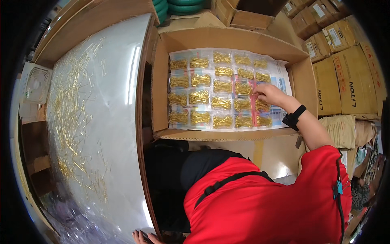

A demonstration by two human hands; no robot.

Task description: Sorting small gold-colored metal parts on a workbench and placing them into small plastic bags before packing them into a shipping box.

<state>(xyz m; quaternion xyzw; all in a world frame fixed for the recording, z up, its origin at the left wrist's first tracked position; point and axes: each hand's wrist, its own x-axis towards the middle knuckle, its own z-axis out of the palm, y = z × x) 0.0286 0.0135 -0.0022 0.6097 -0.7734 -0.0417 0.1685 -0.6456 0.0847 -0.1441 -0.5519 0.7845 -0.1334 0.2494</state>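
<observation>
An open cardboard box [232, 35] holds rows of small clear packets of gold wire hooks [199, 79], laid on printed paper. My right hand [271, 94] reaches in from the right, over the packets on the box's right side. Its fingers are bent and close together against the packets, and what lies between them is hidden. At the bottom edge of the view, my left hand [147, 237] rests on the rim of the metal-topped table [118, 134], fingers stretched and holding nothing. Loose gold wire hooks [69, 122] are scattered over the table's left half.
Clear plastic bags [87, 219] lie at the table's near end. A small white fan [37, 83] stands beyond its left edge. Stacked cartons [349, 81] line the right side, with cloth sacks [339, 131] below them. Green coils [185, 7] sit at the back.
</observation>
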